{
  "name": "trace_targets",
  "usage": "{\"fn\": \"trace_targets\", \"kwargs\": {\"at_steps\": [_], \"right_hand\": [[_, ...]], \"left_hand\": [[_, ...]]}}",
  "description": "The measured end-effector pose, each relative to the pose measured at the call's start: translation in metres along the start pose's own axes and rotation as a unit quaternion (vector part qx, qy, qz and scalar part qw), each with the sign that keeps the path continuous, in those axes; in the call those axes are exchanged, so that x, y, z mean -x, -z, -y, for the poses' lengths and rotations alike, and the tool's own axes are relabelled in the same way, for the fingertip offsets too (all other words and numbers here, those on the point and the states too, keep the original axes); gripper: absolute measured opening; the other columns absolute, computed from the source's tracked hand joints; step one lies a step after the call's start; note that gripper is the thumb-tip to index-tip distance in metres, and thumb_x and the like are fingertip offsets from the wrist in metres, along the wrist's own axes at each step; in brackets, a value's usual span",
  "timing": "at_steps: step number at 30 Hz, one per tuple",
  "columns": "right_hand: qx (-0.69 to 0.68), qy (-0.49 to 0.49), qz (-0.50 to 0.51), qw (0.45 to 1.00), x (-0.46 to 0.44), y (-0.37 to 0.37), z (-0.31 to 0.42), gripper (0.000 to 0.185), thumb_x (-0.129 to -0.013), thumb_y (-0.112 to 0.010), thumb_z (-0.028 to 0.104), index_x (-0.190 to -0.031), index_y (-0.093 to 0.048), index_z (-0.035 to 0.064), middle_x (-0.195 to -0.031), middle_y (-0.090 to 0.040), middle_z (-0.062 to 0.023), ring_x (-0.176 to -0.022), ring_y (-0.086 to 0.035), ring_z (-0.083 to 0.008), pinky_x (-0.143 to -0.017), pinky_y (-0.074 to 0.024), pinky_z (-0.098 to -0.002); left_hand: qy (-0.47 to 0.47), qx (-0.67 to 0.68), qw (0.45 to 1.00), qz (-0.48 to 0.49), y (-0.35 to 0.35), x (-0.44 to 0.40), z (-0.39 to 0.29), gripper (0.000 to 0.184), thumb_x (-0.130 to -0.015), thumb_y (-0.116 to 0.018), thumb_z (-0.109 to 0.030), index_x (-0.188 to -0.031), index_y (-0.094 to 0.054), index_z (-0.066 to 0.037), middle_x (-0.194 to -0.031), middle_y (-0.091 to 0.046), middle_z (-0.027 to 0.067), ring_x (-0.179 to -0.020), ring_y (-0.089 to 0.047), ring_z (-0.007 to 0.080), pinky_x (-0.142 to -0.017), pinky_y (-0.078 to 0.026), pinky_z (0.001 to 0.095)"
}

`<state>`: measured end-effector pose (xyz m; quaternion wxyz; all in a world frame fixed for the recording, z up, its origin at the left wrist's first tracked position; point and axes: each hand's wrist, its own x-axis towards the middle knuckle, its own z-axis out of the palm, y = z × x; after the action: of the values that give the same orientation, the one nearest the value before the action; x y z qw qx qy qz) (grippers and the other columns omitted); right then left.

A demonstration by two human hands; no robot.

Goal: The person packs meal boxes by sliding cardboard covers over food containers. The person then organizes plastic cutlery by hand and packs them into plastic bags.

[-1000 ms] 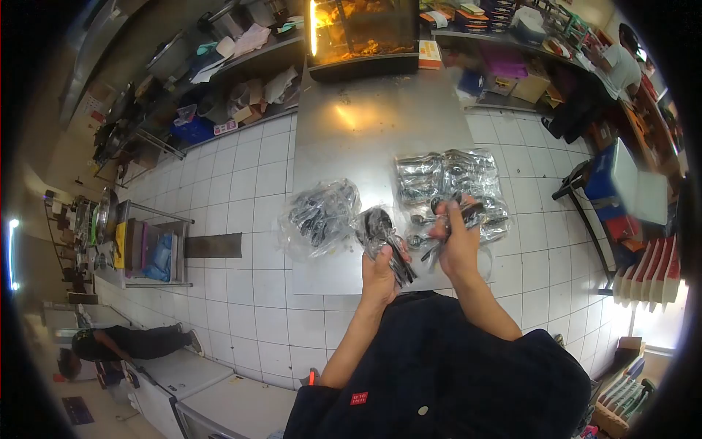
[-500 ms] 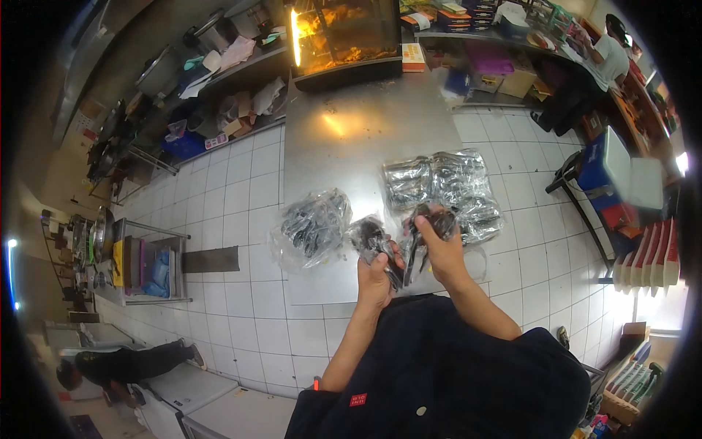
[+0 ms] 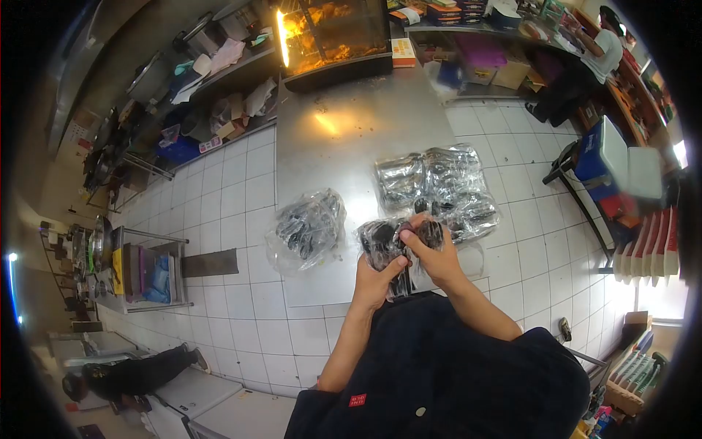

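Note:
Close to my body, over the near edge of the metal table (image 3: pixel 344 154), my left hand (image 3: pixel 376 276) grips a bundle of dark spoons (image 3: pixel 378 238) in clear plastic. My right hand (image 3: pixel 436 260) is wrapped round a second wrapped bundle (image 3: pixel 431 233), its thumb near the first one. Both hands are side by side, the bundles touching or nearly so. Left of them lies a clear plastic bag of dark utensils (image 3: pixel 307 228). Behind and right of my hands, several plastic-wrapped packs of utensils (image 3: pixel 439 179) lie in rows.
A lit glass cabinet (image 3: pixel 335 36) stands at the table's far end, beside an orange-and-white box (image 3: pixel 402 53). Shelves (image 3: pixel 219 80) line the back. One person (image 3: pixel 585 66) stands at the far right, another person (image 3: pixel 131 377) at the lower left. A blue cooler (image 3: pixel 596 157) is at right.
My right hand has come left from over the wrapped packs to beside my left hand, bringing its bundle against the other. The view has shifted slightly.

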<state>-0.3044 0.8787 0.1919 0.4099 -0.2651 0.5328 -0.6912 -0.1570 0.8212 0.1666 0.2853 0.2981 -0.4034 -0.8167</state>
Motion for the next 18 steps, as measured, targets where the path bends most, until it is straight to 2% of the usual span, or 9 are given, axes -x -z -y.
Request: {"fn": "trace_targets", "kwargs": {"at_steps": [3,6,9,10,12,13,16,18], "right_hand": [[-0.005,-0.029,-0.035,0.999,0.002,0.001,0.002,0.016,-0.099,-0.07,0.011,-0.111,-0.06,0.0049,-0.094,-0.067,-0.0032,-0.079,-0.061,-0.0083,-0.068,-0.0516,-0.0251],[-0.15,0.023,-0.089,0.984,0.0,-0.018,0.013,0.015,-0.103,-0.063,0.009,-0.115,-0.056,0.0035,-0.095,-0.068,-0.0085,-0.076,-0.064,-0.0118,-0.064,-0.0537,-0.0271],[-0.12,-0.006,-0.102,0.988,-0.006,-0.005,0.014,0.017,-0.105,-0.058,0.008,-0.12,-0.053,0.0029,-0.092,-0.066,-0.0105,-0.068,-0.062,-0.0128,-0.059,-0.0529,-0.0284],[-0.164,-0.053,-0.101,0.98,-0.007,0.001,0.012,0.017,-0.105,-0.06,0.011,-0.119,-0.055,0.0036,-0.088,-0.064,-0.0079,-0.062,-0.057,-0.0117,-0.056,-0.0503,-0.0285],[-0.191,-0.11,-0.054,0.974,-0.01,0.01,0.011,0.02,-0.105,-0.062,0.014,-0.12,-0.055,0.0035,-0.087,-0.063,-0.0062,-0.06,-0.054,-0.011,-0.054,-0.0483,-0.0286],[-0.204,-0.137,-0.03,0.969,-0.011,0.012,0.01,0.021,-0.104,-0.063,0.015,-0.12,-0.055,0.0035,-0.086,-0.062,-0.0054,-0.059,-0.052,-0.0107,-0.054,-0.0472,-0.0287],[-0.214,-0.133,0.008,0.968,-0.005,0.011,0.001,0.028,-0.1,-0.072,0.017,-0.12,-0.058,0.0042,-0.085,-0.063,-0.002,-0.061,-0.053,-0.009,-0.055,-0.0449,-0.0262],[-0.048,-0.069,0.013,0.996,-0.004,0.001,0.0,0.031,-0.096,-0.076,0.017,-0.119,-0.059,0.0049,-0.086,-0.063,-0.0001,-0.064,-0.054,-0.0074,-0.057,-0.045,-0.0247]], "left_hand": [[-0.033,0.031,0.999,-0.018,-0.006,0.001,0.003,0.035,-0.094,-0.078,-0.015,-0.121,-0.062,-0.001,-0.102,-0.071,0.0082,-0.085,-0.071,0.0166,-0.077,-0.06,0.0315],[-0.073,0.154,0.978,-0.12,-0.012,-0.003,0.013,0.03,-0.096,-0.076,-0.017,-0.117,-0.061,-0.001,-0.097,-0.07,0.0074,-0.082,-0.07,0.017,-0.074,-0.06,0.0315],[-0.043,0.143,0.984,-0.097,0.0,0.0,0.007,0.027,-0.097,-0.074,-0.017,-0.114,-0.06,-0.002,-0.091,-0.068,0.0065,-0.079,-0.07,0.0177,-0.07,-0.06,0.0318],[-0.037,0.12,0.988,-0.092,0.002,0.001,0.005,0.025,-0.098,-0.072,-0.015,-0.115,-0.06,-0.001,-0.092,-0.069,0.007,-0.08,-0.07,0.0179,-0.072,-0.06,0.0321],[-0.025,0.075,0.994,-0.082,0.004,0.001,0.001,0.023,-0.099,-0.068,-0.01,-0.118,-0.061,0.001,-0.095,-0.07,0.008,-0.082,-0.07,0.0183,-0.077,-0.059,0.0328],[-0.03,0.067,0.994,-0.084,0.002,0.0,0.0,0.023,-0.097,-0.071,-0.01,-0.116,-0.061,0.0,-0.095,-0.07,0.008,-0.081,-0.07,0.0183,-0.074,-0.059,0.0325],[-0.037,0.038,0.995,-0.087,-0.003,0.001,-0.005,0.026,-0.093,-0.077,-0.011,-0.112,-0.062,-0.002,-0.096,-0.07,0.0084,-0.081,-0.071,0.0182,-0.07,-0.06,0.0319],[-0.026,0.006,0.996,-0.087,-0.004,0.002,-0.008,0.027,-0.092,-0.078,-0.009,-0.112,-0.063,-0.002,-0.097,-0.071,0.0089,-0.081,-0.071,0.0181,-0.071,-0.06,0.0321]]}}
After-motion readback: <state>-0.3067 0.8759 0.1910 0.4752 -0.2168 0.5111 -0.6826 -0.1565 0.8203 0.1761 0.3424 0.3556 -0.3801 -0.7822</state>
